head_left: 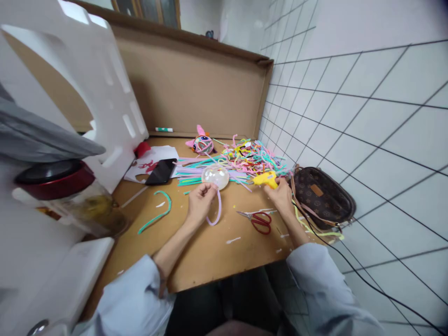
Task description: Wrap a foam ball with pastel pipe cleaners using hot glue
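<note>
My left hand (202,200) is closed in a pinch at the near side of a clear round ball (215,177), with a lilac fuzzy stem (219,212) curling down from its fingertips. To the right, my right hand (279,192) is wrapped round a yellow glue gun (265,179), whose nozzle points left toward the ball without touching it. Red-handled scissors (261,221) lie on the table between my forearms. Behind the ball are straight lilac and green stems (191,172) and a tangled heap of coloured stems (245,156).
A brown bag (324,196) stands at the right by the tiled wall. A phone (161,171), a bent green stem (164,212) and a jar (94,210) are on the left. A decorated pink-eared ball (203,143) sits behind, before a cardboard panel (196,84).
</note>
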Available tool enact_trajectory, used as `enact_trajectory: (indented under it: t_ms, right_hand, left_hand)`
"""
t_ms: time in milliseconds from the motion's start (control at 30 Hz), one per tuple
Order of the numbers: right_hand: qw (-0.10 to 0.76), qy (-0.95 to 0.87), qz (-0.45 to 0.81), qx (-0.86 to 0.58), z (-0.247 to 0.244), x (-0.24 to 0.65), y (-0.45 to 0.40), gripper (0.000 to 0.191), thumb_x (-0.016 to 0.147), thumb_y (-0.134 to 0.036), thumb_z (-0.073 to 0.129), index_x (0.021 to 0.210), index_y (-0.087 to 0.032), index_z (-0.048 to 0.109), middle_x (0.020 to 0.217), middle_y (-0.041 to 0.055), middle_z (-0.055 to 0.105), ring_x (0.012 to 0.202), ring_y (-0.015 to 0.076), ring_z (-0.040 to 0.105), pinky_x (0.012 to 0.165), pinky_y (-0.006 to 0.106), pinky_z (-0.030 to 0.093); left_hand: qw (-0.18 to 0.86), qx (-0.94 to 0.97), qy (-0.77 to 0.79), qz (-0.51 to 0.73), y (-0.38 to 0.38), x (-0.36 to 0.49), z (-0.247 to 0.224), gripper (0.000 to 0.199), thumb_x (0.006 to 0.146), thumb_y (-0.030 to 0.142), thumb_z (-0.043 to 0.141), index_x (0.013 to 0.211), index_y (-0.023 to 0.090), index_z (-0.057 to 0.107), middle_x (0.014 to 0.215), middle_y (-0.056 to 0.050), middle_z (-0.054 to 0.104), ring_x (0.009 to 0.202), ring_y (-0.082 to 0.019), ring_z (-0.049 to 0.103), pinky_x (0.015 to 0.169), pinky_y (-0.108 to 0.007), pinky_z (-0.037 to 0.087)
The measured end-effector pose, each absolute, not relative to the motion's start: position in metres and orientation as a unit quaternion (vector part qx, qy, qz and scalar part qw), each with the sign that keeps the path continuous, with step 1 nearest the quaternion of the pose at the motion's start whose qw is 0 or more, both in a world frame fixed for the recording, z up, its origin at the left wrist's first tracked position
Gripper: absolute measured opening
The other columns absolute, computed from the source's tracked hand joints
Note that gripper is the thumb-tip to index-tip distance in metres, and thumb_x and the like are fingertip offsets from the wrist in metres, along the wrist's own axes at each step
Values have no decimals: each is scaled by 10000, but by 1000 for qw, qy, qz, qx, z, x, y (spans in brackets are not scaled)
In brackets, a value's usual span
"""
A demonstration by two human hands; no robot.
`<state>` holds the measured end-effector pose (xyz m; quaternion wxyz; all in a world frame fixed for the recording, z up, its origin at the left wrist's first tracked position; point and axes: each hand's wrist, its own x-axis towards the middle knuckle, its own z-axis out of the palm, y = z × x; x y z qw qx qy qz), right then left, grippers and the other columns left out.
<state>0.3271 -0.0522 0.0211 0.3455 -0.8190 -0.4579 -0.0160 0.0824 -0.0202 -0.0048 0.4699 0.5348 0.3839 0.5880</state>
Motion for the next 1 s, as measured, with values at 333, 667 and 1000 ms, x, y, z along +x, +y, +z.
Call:
enact_trajectory:
  t_ms: [333,667,1000]
  right_hand:
    - [494,-522,-41,-694,13,256,-12,360,753,-383,576,1043,-171,555,1018,140,686,944,273,638,841,371,488]
    - [491,-550,-88,-670,0,264,-21,246,746,-375,564,922,-209,516,859,87,641,835,263,623,751,368,495]
    - [544,-559,-155,-606,-9,269,-17,212,754,-357,600,879,-228,488,787,39,604,734,233,590,647,352,483]
  left_hand:
    - [470,511,383,609,-10,75,-7,316,746,457,723,668,165,631,538,53,512,455,-61,378,462,-198,304]
    - [512,486,405,581,-15,77,-7,378,710,517,762,671,157,652,557,37,561,416,-42,349,418,-199,256]
    - [541,460,400,579,-16,80,-4,410,644,521,800,643,148,629,556,36,572,395,-25,338,397,-185,220]
